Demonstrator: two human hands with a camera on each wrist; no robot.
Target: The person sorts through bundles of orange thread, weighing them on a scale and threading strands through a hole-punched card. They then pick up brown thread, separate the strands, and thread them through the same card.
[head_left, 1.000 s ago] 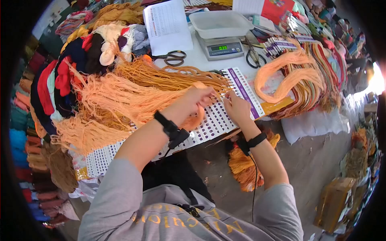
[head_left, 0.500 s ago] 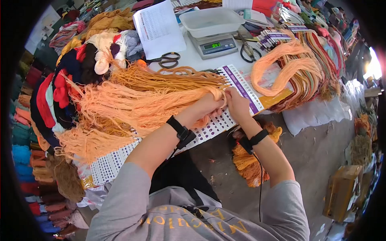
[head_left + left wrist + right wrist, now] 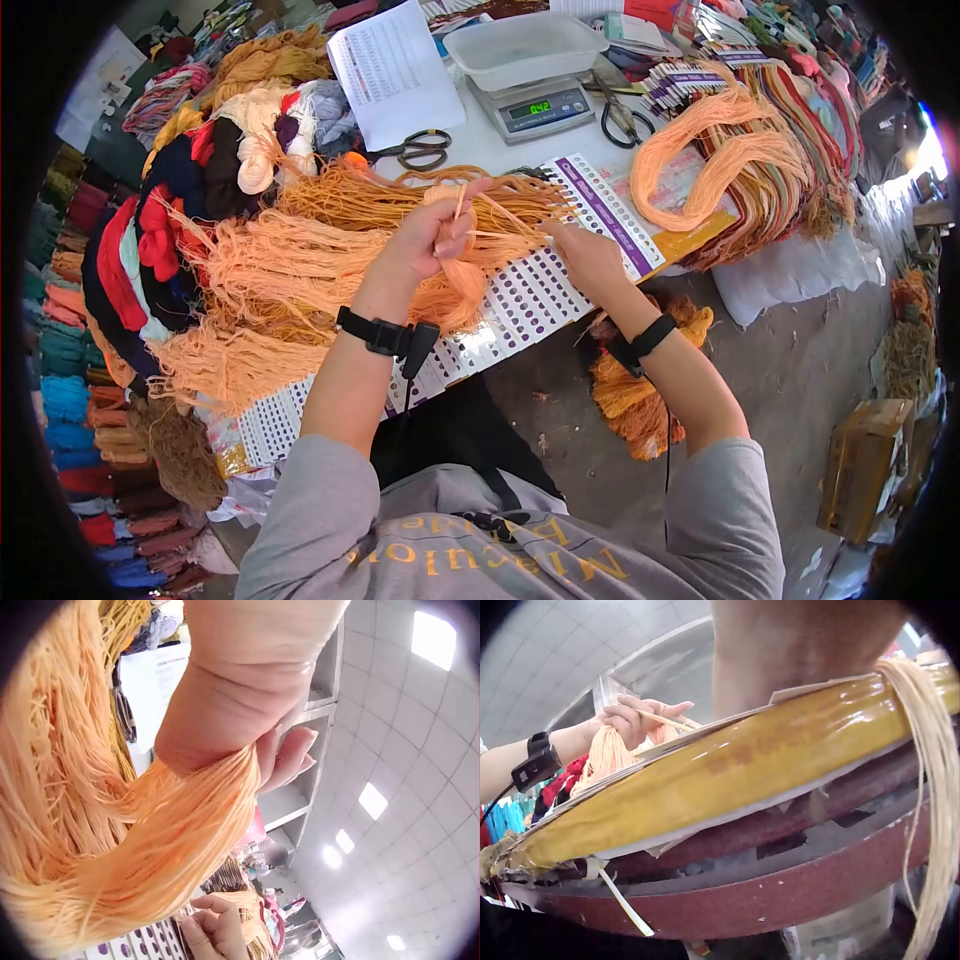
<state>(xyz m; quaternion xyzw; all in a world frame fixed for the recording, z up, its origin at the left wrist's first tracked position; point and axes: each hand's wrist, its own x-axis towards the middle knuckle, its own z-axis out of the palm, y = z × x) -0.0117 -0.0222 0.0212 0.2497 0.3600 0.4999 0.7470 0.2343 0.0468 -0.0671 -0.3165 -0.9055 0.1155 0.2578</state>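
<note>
My left hand [image 3: 428,240] grips a hank of peach yarn [image 3: 462,285] raised above the table, and the loose part hangs below the fingers. In the left wrist view the yarn [image 3: 172,847] fans down from under the palm. A strand stretches from this hand across to my right hand [image 3: 590,262], whose thumb and fingertips pinch its end at the edge of a white punched card [image 3: 600,215] with a purple band. More peach yarn [image 3: 290,265] lies looped through the cards to the left, beside ochre yarn [image 3: 400,195].
A scale [image 3: 530,108] bearing a clear plastic tub [image 3: 525,60] stands at the back. Black scissors [image 3: 425,150] and a printed sheet [image 3: 390,75] lie left of it. A peach hank [image 3: 655,190] rests at right on multicoloured yarn. Orange yarn [image 3: 640,400] hangs below the table edge.
My hands were together at the card half a second ago. The left has since drawn back left and up with the yarn, stretching a strand between them; the right stays by the card.
</note>
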